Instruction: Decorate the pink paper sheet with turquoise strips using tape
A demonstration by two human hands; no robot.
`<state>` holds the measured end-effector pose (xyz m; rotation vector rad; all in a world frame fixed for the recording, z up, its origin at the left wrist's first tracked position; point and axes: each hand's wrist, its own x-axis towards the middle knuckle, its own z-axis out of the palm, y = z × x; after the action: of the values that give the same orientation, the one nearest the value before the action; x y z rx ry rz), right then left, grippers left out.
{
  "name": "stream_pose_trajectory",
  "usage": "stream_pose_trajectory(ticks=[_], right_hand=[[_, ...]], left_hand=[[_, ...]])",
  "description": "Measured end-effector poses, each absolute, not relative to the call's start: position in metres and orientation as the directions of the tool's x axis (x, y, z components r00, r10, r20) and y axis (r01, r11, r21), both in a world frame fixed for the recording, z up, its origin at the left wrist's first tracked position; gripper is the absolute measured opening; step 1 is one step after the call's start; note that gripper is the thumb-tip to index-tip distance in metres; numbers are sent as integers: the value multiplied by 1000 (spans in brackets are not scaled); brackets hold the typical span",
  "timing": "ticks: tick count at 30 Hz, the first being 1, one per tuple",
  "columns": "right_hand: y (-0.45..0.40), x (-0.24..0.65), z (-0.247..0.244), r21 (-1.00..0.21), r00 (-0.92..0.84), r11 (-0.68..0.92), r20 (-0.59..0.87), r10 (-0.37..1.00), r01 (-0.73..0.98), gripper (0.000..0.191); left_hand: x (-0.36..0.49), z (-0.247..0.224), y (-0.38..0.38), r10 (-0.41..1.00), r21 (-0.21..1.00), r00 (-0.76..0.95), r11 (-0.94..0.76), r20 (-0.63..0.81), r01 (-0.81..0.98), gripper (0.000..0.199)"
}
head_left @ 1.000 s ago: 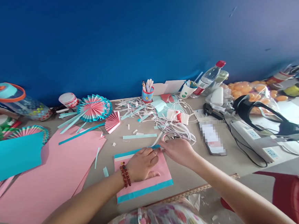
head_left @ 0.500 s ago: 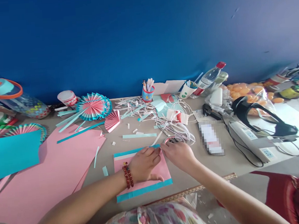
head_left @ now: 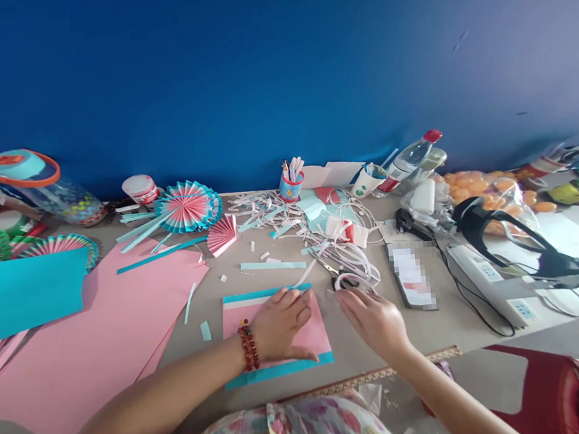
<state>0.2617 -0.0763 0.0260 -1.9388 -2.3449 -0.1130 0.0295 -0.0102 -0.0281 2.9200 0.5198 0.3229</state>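
Note:
My left hand (head_left: 283,328) lies flat on a pink sheet of paper (head_left: 312,339), fingers spread. Blue bands (head_left: 282,375) run along the sheet's near and far edges, with a pale strip beside the far one. Just right of the sheet, my right hand (head_left: 378,324) has its fingers curled around the near side of a white ring, which looks like a roll of tape (head_left: 353,279); the fingertips are partly hidden. Scissors (head_left: 329,267) with dark handles lie against the ring, partly covered by it.
Paper strips (head_left: 269,212) and curled scraps litter the table's middle. Left are large pink sheets (head_left: 121,310), a blue sheet (head_left: 29,291) and folded paper fans (head_left: 191,206). On the right lie a phone (head_left: 412,277), a power strip (head_left: 484,265), a black headset-like frame (head_left: 516,239) and a bottle (head_left: 410,161).
My right hand has moved right and toward me, off the sheet's far right corner, and the white ring has shifted with it. The scissors now show more. My left hand stays on the sheet.

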Motion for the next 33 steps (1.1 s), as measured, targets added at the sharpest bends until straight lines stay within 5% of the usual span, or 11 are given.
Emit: stream_pose_trajectory(ticks=[9,13,16,19,25,33], right_hand=[[-88,267,42,-431,31,86,258,966,898,24],[-87,260,49,-521,-2,132,243,970,843,22],[-88,252,58,-597,-57,179,217,974,782,22],[-87,238,67,-655,-133,241,211,968,716,21],[-84,216,74,-716,-252,322,207,945,620,20],[-82,204,72,-746,-268,293,159,950,598,19]], left_hand=[[26,-19,-8,357,356,921,-890,157,284,79],[24,-4,-8,412,520,882,-818,229,247,51],[17,16,-9,669,787,710,-552,220,277,32],[10,41,-11,831,954,557,-165,-3,251,30],[7,72,-17,822,991,568,-44,-38,130,27],[-1,79,-19,812,963,582,-180,31,200,21]])
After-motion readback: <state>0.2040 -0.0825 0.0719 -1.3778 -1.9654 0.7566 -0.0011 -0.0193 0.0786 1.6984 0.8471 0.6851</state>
